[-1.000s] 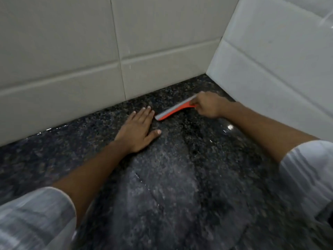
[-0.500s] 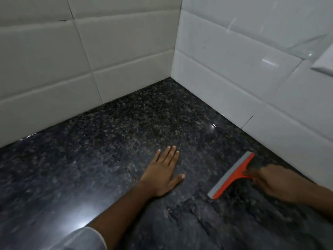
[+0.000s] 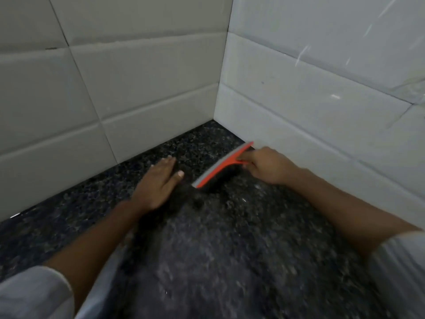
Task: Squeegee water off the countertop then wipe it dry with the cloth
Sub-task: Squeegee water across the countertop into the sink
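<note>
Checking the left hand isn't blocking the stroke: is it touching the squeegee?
Apart. The head view shows a strip of dark countertop between the left hand's thumb and the squeegee's near end.

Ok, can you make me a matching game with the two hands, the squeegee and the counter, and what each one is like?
Things:
1. left hand
2. right hand
3. squeegee
4. countertop

Descriptions:
A. dark and speckled
B. orange with a grey blade
C. flat on the counter, fingers together
D. wrapped round a handle

Pairs: 1-C, 2-D, 3-B, 4-A
</note>
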